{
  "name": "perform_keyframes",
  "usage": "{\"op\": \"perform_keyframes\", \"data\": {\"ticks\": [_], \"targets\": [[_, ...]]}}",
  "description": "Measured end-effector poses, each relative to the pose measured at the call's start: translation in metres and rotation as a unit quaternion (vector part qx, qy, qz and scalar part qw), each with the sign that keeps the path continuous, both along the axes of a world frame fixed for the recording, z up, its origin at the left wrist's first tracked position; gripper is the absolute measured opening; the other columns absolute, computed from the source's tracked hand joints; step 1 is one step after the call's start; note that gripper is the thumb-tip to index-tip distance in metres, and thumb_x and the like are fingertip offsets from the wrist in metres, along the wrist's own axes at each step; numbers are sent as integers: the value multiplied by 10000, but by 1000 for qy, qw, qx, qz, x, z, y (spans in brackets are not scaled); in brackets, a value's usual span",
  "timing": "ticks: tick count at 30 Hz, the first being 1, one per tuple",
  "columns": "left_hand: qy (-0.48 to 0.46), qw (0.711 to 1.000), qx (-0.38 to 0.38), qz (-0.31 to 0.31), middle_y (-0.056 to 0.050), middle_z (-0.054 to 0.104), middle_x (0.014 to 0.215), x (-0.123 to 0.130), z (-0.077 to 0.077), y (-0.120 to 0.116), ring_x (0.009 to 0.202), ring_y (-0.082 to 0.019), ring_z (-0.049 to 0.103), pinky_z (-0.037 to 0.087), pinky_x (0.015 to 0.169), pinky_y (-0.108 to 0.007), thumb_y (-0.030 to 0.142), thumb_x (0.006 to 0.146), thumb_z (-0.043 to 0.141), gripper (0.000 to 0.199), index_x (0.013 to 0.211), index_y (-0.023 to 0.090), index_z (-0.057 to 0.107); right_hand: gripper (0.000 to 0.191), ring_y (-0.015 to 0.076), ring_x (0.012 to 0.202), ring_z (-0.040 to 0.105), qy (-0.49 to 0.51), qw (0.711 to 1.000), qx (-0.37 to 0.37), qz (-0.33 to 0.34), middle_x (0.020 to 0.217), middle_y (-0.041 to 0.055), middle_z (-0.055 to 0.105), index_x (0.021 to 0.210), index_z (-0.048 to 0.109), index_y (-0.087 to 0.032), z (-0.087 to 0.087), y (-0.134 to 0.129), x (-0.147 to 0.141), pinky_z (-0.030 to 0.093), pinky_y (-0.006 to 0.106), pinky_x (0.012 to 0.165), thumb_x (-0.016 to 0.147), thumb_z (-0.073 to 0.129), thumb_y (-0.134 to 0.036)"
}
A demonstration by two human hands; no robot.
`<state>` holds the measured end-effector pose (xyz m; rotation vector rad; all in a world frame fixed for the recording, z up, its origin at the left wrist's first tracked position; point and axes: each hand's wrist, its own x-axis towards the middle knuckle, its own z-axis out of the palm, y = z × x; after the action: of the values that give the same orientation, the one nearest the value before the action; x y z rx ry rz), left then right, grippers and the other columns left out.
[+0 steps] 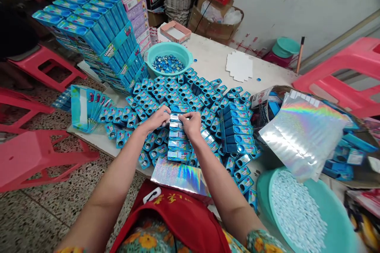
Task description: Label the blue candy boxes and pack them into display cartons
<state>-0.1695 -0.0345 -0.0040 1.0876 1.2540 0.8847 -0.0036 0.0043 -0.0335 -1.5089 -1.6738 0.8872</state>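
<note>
A column of small blue boxes with printed sides lies in front of me, several of them with a shiny silver strip on top. At its far part, my left hand is closed, fingertips against the left end of a silver strip. Opposite it, my right hand has its fingers bent and pressed together at the strip's right end. Whether anything else is between the left fingers is hidden. A shiny silver holographic sheet lies over something box-shaped close to my red apron.
Blue boxes surround my hands, with a filled carton at right. A teal basin of blue round pieces stands behind. Stacked cartons rise at left. Silver sheets and a tub of pale pieces are at right. Red stools flank the table.
</note>
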Motion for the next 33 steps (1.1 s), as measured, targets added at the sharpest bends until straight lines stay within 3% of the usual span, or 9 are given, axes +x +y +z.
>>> {"op": "perform_keyframes", "data": {"ticks": [5,10,14,16,18,20,24,28,33], "targets": [[14,997,-33,63,94,414,501,14,-17,-2,379,-69,383,275,416,-177,295,808,449,163,935,203,401,258,210,844,470,-4,998,-11,-54,884,44,506,826,498,-203,7,-4,-2,406,374,794,652,648,-320],[271,955,-67,101,57,471,572,10,-27,-6,472,-112,446,282,472,-205,288,763,571,314,1039,199,450,267,183,823,505,41,998,-29,-34,931,52,527,924,453,-196,10,-1,4,431,352,789,688,574,-227],[457,871,-4,183,0,547,682,14,-4,-48,645,-161,523,331,577,-237,324,815,532,205,984,208,530,309,145,784,559,120,990,-65,-46,1059,78,554,1057,446,-195,15,-22,51,470,291,710,765,526,-257],[453,869,72,183,-9,569,714,29,15,-81,697,-158,539,374,660,-246,313,870,450,159,924,210,558,242,155,818,564,85,995,-53,-16,1038,63,577,1011,502,-207,17,-48,89,470,290,722,807,526,-334],[384,908,130,103,-15,598,753,55,29,-111,728,-147,551,406,724,-246,305,887,429,177,881,208,577,229,168,796,568,21,994,-95,45,934,46,603,929,564,-207,15,-81,127,470,306,717,818,541,-406],[294,940,169,-43,-31,636,856,87,34,-129,822,-152,574,428,793,-253,294,893,432,186,898,205,595,267,196,821,573,-48,985,-142,90,903,51,604,896,610,-207,9,-112,160,474,341,736,774,606,-444],[288,906,175,-256,-117,557,1235,143,16,-125,1154,-241,493,396,970,-370,257,875,473,334,1194,169,522,404,166,698,564,-27,966,-252,56,924,48,575,959,621,-197,-7,-150,195,497,334,637,631,738,-401],[418,850,107,-303,-159,582,1186,170,-5,-107,1125,-299,529,412,940,-447,263,874,466,348,1188,125,527,423,91,567,507,91,955,-284,10,877,3,538,1015,595,-203,-6,-156,199,474,264,552,644,726,-358],[407,854,97,-310,-77,660,955,170,-17,-99,933,-209,614,457,815,-315,294,954,261,358,939,176,598,266,171,769,561,-54,992,-93,66,958,60,549,1046,640,-234,4,-156,190,498,343,707,796,619,-321]]}}
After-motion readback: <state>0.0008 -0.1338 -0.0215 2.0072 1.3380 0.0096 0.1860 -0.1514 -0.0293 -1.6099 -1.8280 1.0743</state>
